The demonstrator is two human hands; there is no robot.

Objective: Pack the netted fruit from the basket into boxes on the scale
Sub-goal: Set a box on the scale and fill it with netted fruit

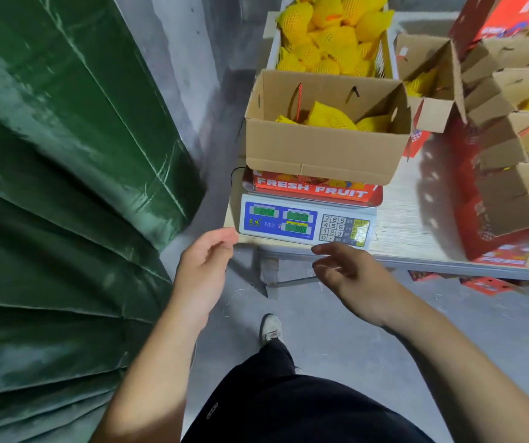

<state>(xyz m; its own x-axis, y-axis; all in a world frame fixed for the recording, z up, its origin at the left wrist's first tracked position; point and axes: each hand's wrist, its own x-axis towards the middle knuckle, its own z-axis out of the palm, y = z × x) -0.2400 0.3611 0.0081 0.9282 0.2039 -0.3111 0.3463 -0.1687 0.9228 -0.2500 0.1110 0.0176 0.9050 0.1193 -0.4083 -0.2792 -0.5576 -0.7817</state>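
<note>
- Nearest to me, both hands hang in front of the desk edge holding nothing. My left hand [205,263] has its fingers loosely relaxed, tips just at the desk's [397,225] near corner. My right hand [349,276] is relaxed too, fingers spread, just below the keypad side of the scale [304,222].
- The scale sits at the near left end of the desk, green readouts lit, but the digits are too blurry for me to read.
- On its pan is the box [324,148], flaps up, red "FRESH FRUIT" print showing under the front flap. A few pieces of netted fruit [330,118] lie in the bottom, so I'd say it's nowhere near full.
- Right behind the box is the basket [389,49], heaped with more yellow-netted fruit.
- Off to the right are other boxes [512,193], open, some with yellow netting showing inside.
- My take on the step: reach over the box into the basket, so go high enough to clear the raised flaps and don't lean on the box or the pan, or the reading gets thrown off.
- Grab by the fruit body, not the loose net ends, and set each one down gently rather than dropping it. Fill the gaps evenly and glance at the display between pieces.
</note>
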